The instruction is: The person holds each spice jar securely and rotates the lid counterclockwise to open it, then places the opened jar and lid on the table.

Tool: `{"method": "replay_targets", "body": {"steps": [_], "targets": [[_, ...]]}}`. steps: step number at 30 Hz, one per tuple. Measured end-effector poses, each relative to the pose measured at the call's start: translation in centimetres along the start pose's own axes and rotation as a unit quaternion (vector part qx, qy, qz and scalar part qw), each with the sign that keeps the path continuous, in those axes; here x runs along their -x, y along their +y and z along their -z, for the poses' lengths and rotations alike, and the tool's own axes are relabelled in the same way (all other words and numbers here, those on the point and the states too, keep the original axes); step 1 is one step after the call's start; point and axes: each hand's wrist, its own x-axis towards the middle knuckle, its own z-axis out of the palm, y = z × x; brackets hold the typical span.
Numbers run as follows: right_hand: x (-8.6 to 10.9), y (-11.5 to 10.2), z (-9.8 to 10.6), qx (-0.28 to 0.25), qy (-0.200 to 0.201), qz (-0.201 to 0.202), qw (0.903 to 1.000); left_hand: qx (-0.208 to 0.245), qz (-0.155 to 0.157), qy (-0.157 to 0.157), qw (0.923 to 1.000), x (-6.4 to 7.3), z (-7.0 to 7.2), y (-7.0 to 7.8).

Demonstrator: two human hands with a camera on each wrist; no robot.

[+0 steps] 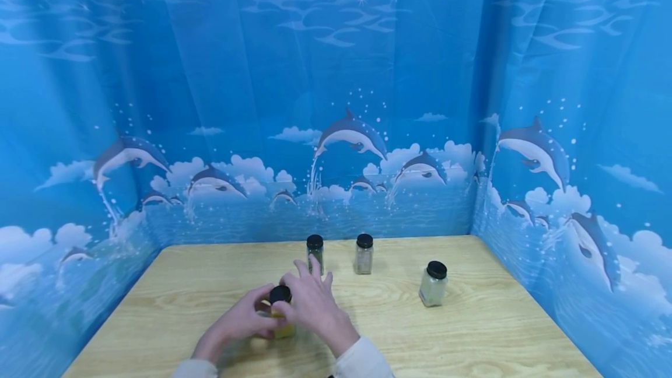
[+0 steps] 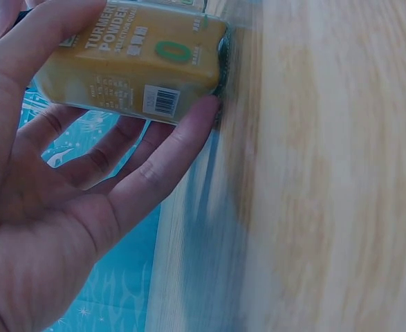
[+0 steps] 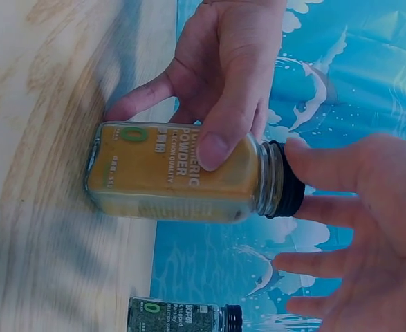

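A square glass jar of yellow turmeric powder (image 3: pixel 147 197) stands at the near part of the wooden table, its base at the surface. My left hand (image 1: pixel 244 317) holds its body, thumb over the label side and fingers around the other sides, as the left wrist view (image 2: pixel 78 187) also shows of this hand. My right hand (image 1: pixel 314 302) is at the jar's black lid (image 3: pixel 294 180), with thumb and index finger pinching its rim. The other right fingers are spread out past the lid. In the right wrist view the lid sits on the jar's neck.
Behind my right hand stands a jar of chopped parsley (image 1: pixel 315 244) with a black lid. A black-lidded jar (image 1: pixel 364 255) with pale contents is right of it, and another pale jar (image 1: pixel 433 287) stands farther right. A blue dolphin curtain (image 1: pixel 273 74) borders the wooden table (image 1: pixel 472 343).
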Motion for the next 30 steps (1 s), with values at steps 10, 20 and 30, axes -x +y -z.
{"method": "replay_targets", "body": {"steps": [10,20,30], "targets": [[0.51,-0.15,0.06,0.016,-0.009,0.034,0.9992,-0.008,0.005,-0.001,1.0000,0.05,0.09,0.12],[0.49,-0.27,0.26,0.026,-0.020,0.037,0.9988,-0.019,0.006,0.000,0.9998,0.01,0.09,0.01],[0.35,-0.17,0.27,0.026,-0.010,0.033,0.9991,0.002,-0.003,0.002,1.0000,0.07,-0.04,0.09]]}}
